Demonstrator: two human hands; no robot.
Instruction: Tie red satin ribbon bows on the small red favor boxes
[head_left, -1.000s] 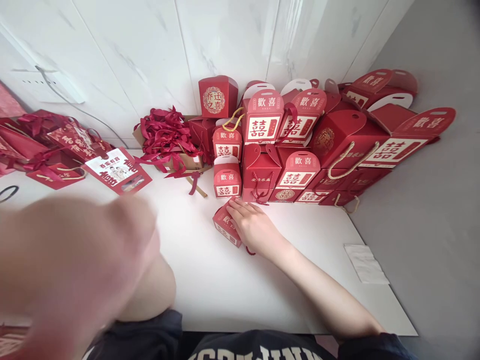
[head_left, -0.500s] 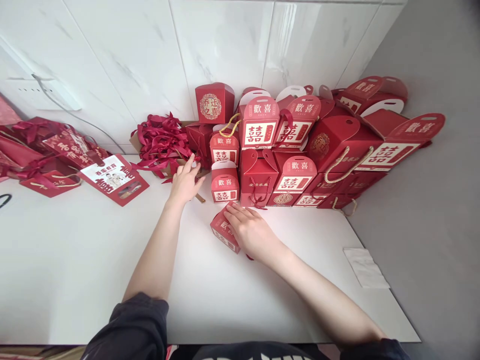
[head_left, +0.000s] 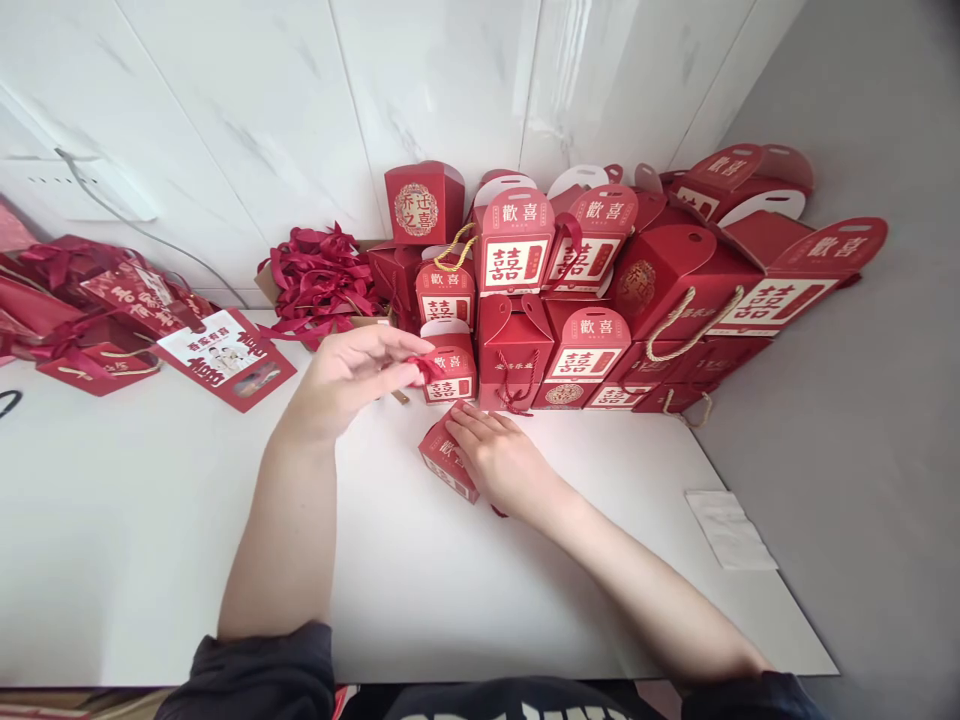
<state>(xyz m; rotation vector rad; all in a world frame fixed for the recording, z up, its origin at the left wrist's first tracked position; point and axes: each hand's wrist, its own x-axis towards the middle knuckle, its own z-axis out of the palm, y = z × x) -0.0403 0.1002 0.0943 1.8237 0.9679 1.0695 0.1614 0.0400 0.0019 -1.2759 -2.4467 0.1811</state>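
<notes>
My left hand (head_left: 352, 378) is raised above the table, thumb and fingers pinching a small crinkled red piece (head_left: 429, 368). Whether that piece is ribbon or a wrapped sweet, I cannot tell. Just below it, my right hand (head_left: 504, 455) wraps over the top of a small red paper gift box (head_left: 448, 462) with gold-white lettering, which stands turned at an angle on the table. Part of this box and the thumb are hidden under the hand. Behind my left fingertips is another small gift box (head_left: 450, 375) with a white label.
Red gift boxes (head_left: 517, 355) are stacked against the tiled wall on the right, some with rope handles. A carton (head_left: 266, 285) heaped with dark red ribbons (head_left: 319, 275) stands left of them. Flat red bags (head_left: 225, 360) lie further left. A white tissue packet (head_left: 729, 530) lies near the right edge.
My left hand has come back from beside the ribbon carton towards me, now with the small red piece in its fingers. My right hand has stayed on the gift box.
</notes>
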